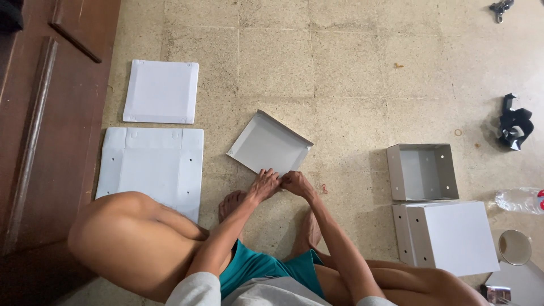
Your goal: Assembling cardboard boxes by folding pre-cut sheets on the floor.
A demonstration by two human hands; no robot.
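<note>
on the floor just ahead of the person's feet lies a grey card panel (269, 146), tilted; left hand (264, 183) and right hand (296, 182) pinch its near edge, fingers closed on it. pressing evenly along that edge should keep the fold straight.

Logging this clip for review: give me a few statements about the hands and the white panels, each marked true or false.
1. Both hands, left hand and right hand, touch the near edge of the tilted white panel. True.
2. Two flat white panels lie by the wooden door. True.
3. The open box holds a bottle. False: it is empty; the plastic bottle lies on the floor.
4. The hands hold a screwdriver. False: no tool shows in them.
</note>
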